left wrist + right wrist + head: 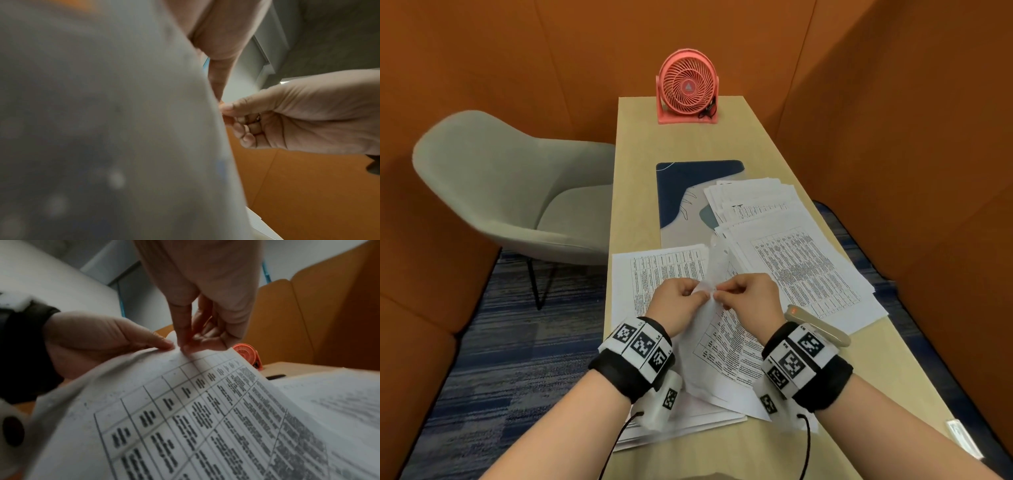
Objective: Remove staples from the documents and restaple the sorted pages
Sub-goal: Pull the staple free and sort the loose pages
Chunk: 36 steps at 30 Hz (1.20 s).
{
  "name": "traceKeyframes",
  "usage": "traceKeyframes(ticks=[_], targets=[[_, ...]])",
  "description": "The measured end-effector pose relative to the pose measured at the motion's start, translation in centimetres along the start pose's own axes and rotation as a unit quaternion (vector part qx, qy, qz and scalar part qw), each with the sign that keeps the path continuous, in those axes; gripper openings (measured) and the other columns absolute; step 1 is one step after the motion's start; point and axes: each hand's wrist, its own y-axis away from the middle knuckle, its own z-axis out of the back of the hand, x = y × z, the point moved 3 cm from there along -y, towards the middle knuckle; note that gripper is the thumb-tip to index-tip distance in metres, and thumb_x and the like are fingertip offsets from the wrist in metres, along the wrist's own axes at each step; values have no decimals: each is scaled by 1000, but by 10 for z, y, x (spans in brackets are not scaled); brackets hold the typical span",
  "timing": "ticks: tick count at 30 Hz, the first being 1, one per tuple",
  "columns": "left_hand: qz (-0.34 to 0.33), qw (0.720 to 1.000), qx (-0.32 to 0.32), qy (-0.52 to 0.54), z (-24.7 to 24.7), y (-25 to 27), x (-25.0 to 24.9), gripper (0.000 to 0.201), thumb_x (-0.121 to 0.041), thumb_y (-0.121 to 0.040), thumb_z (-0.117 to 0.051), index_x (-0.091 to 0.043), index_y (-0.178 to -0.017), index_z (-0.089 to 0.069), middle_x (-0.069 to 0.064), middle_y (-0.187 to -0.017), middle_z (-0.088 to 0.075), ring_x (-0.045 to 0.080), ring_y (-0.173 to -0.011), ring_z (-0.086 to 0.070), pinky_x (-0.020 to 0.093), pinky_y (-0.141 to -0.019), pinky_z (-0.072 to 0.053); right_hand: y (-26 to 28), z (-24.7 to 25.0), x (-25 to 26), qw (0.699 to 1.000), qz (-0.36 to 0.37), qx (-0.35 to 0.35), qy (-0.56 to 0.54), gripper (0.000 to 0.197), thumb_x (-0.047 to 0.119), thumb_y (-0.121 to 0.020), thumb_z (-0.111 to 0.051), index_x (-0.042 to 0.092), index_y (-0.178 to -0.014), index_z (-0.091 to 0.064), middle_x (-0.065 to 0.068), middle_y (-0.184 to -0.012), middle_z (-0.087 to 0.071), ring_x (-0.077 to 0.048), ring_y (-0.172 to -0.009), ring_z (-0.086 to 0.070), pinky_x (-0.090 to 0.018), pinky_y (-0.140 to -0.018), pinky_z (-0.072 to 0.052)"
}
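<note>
I hold a stapled document [726,346], printed with tables, raised and curled above the table. My left hand [698,294] grips its top corner from the left, thumb on the sheet [164,344]. My right hand [719,291] pinches the same corner from the right with thumb and forefinger [185,346], the other fingers curled. The left wrist view shows that pinch [226,110] at the edge of the blurred paper [102,113]. I cannot make out the staple. A beige stapler [820,325] lies just right of my right wrist.
Two paper stacks lie on the wooden table [640,144]: one at the left [654,274], a spread one at the right [808,260]. A blue mat [685,185] lies behind them, with a pink fan [686,87] at the far end. A small packet [962,437] lies near the right edge. A grey chair [500,192] stands at the left.
</note>
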Motion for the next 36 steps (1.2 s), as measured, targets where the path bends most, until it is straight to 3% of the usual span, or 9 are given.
traceKeyframes(ticks=[4,8,11,15,22,25,28,32,36], targets=[[-3,1000,-7,3,-1,-2,-6,8,-19,-84,-65,-13,-81,-70,1,-71,-66,16,-66,-59,27,-65,-47,-2,-2,-5,997,-39,0,-71,10,2,-73,-76,11,-74,-71,-9,-71,-69,-17,-65,-64,-28,-71,-54],[6,1000,-9,-18,-3,-6,-5,26,-20,-83,-67,0,-68,-60,10,-60,-45,18,-55,-38,28,-56,-29,0,-3,-7,992,-59,18,-110,18,-5,-72,-73,12,-68,-68,-9,-61,-65,-15,-56,-59,-21,-56,-46],[21,1000,1,-18,-6,-7,-2,32,-20,-83,-68,9,-70,-59,12,-61,-43,18,-57,-37,27,-55,-28,2,-1,-11,990,-73,17,-118,19,-7,-71,-72,10,-68,-64,-12,-59,-63,-18,-54,-57,-21,-52,-43],[26,998,3,-65,-12,-6,-3,42,-17,-85,-65,-14,-50,-43,-3,-50,-36,9,-47,-32,17,-43,-23,3,0,-13,992,-75,18,-100,19,-6,-71,-73,9,-64,-64,-14,-58,-62,-20,-52,-57,-23,-52,-43],[-11,984,8,-177,-17,-4,-12,37,-20,-89,-58,-17,-56,-42,-3,-57,-41,11,-55,-38,24,-49,-25,2,5,-9,994,-68,59,-70,23,-11,-70,-69,8,-59,-62,-10,-50,-57,-20,-49,-51,-24,-48,-41],[-58,968,11,-243,-18,2,-18,36,-21,-93,-52,-13,-61,-40,-3,-61,-40,17,-66,-41,27,-54,-20,-3,13,0,989,-79,104,-63,28,-20,-70,-65,6,-67,-53,-9,-51,-53,-16,-42,-50,-21,-42,-40],[-101,955,23,-278,-19,6,-25,24,-22,-95,-48,-11,-74,-47,4,-71,-48,18,-70,-44,25,-59,-28,-8,23,9,984,-84,153,-38,40,-22,-70,-62,10,-74,-41,-14,-60,-52,-19,-43,-51,-22,-41,-40],[-103,960,24,-258,-20,5,-27,32,-23,-94,-51,-12,-65,-41,2,-64,-45,16,-61,-41,27,-56,-26,-12,29,12,984,-69,160,-26,40,-22,-70,-62,10,-78,-40,-15,-63,-54,-21,-47,-52,-23,-42,-40],[-65,985,17,-161,-15,0,-19,30,-22,-88,-59,-7,-63,-51,3,-58,-43,13,-54,-36,25,-51,-26,-11,26,0,994,-27,98,-30,35,-15,-68,-69,10,-78,-46,-5,-51,-56,-21,-48,-56,-35,-57,-48]])
